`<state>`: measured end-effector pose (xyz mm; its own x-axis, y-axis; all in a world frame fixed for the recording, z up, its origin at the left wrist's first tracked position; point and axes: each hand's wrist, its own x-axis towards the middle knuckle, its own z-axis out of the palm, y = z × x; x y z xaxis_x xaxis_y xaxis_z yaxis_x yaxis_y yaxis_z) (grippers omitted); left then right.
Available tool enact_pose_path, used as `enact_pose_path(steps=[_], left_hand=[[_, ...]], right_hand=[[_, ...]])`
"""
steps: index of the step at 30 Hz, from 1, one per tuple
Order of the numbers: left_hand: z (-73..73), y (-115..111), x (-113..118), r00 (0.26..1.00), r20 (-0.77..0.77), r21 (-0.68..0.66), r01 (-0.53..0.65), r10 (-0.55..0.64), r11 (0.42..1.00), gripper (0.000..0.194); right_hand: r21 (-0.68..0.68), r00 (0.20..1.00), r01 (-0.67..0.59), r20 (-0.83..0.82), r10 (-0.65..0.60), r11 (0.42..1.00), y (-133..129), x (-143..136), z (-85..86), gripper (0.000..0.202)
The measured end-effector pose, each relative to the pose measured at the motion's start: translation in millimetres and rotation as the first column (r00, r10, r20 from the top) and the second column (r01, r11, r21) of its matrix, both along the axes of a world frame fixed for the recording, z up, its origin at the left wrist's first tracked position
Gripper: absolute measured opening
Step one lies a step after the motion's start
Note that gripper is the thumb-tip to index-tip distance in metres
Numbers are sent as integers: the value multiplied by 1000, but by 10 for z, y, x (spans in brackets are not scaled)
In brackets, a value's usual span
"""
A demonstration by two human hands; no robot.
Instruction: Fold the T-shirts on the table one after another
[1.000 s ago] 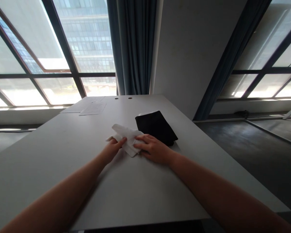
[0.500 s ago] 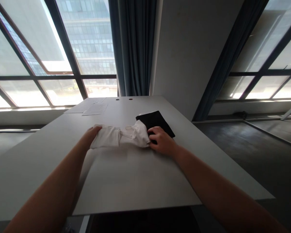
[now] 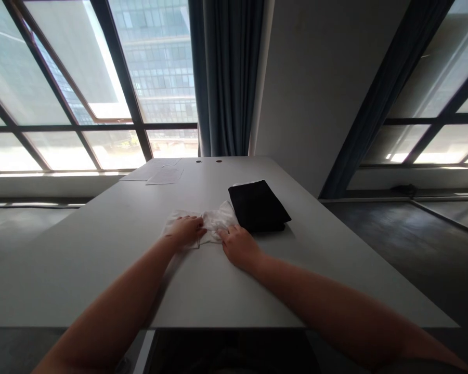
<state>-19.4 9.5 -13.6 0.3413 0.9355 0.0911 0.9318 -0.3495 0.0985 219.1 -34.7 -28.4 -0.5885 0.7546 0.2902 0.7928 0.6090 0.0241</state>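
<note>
A crumpled white cloth (image 3: 215,219) lies on the white table (image 3: 226,296), in front of me. On its left part rests my left hand (image 3: 186,230), palm down, with the fingers pointing right and slightly apart. My right hand (image 3: 239,246) lies on the right end of the cloth, fingers spread over it. Just beyond the right hand is a flat black item (image 3: 258,205), with a thin light edge showing along its back; it touches or nearly touches the cloth.
Sheets of paper (image 3: 165,175) lie at the table's far left. Two small round holes are near its far edge. A dark blue curtain (image 3: 228,78) and windows (image 3: 159,67) stand behind the table, with a grey wall to the right.
My left hand has moved right, from the cloth's left end onto it. My right hand has left the black item's edge and flattened on the cloth. The view has shifted slightly left.
</note>
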Motion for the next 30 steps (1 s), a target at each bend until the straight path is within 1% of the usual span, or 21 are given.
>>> enact_pose_path(steps=[2,4,6,8,10,12,14,15,16,17,18,20,21,22,23,24,25,26,27,29,30], left_hand=[[51,-13,-59,998,-62,9,-9,10,1000,24],[106,-21,-153,997,-67,61,-27,31,998,20],[145,-19,-254,996,-28,155,-80,86,985,19],[162,-10,-357,988,67,272,-155,142,950,17],[166,0,-472,966,204,388,-227,157,893,15],[165,0,-600,929,343,491,-302,137,817,15],[167,-17,-729,877,468,566,-394,111,724,16],[169,-30,-787,850,518,588,-437,98,680,16],[171,-46,-835,827,555,602,-471,86,644,17],[173,-63,-872,811,580,611,-496,78,617,18],[175,-78,-896,799,595,611,-517,82,599,20],[179,-102,-904,778,611,578,-564,146,590,25],[181,-109,-889,770,605,547,-586,201,598,28],[184,-113,-862,777,574,511,-587,260,628,32],[187,-116,-823,803,510,468,-558,306,685,35],[190,-119,-773,849,419,408,-493,323,768,40],[192,-125,-714,901,310,324,-401,304,857,44],[193,-135,-647,945,203,223,-299,256,928,49],[191,-151,-578,974,113,121,-210,196,970,53],[177,-196,-449,993,9,-12,-117,117,993,54],[164,-220,-397,995,-17,-26,-101,100,995,53]], right_hand=[[-23,999,30,23,-30,999,13,-3,18,35],[-66,1000,26,7,-25,998,9,3,46,26],[-102,997,9,-78,-18,995,1,38,74,17],[-90,978,-40,-208,21,995,4,121,104,12],[-3,932,-120,-344,111,993,28,263,137,9],[133,846,-146,-497,194,980,72,449,170,8],[218,736,-66,-648,195,974,129,638,199,8],[230,696,-20,-696,178,973,157,719,209,8],[227,679,9,-716,161,974,181,784,216,9],[214,690,14,-709,145,977,197,828,221,10],[188,724,-3,-677,132,982,203,848,223,11],[93,824,-91,-552,128,991,177,819,218,14],[22,874,-151,-464,144,988,144,772,211,14],[-56,915,-208,-364,174,976,100,710,203,14],[-131,942,-255,-258,215,958,49,637,195,12],[-189,953,-284,-160,256,940,-7,559,186,10],[-222,957,-290,-81,278,931,-63,482,179,9],[-234,957,-286,-28,287,929,-118,410,174,11],[-231,956,-283,5,292,931,-170,346,172,13],[-209,959,-268,34,280,941,-269,249,175,18],[-197,964,-250,38,262,948,-318,215,177,20]])
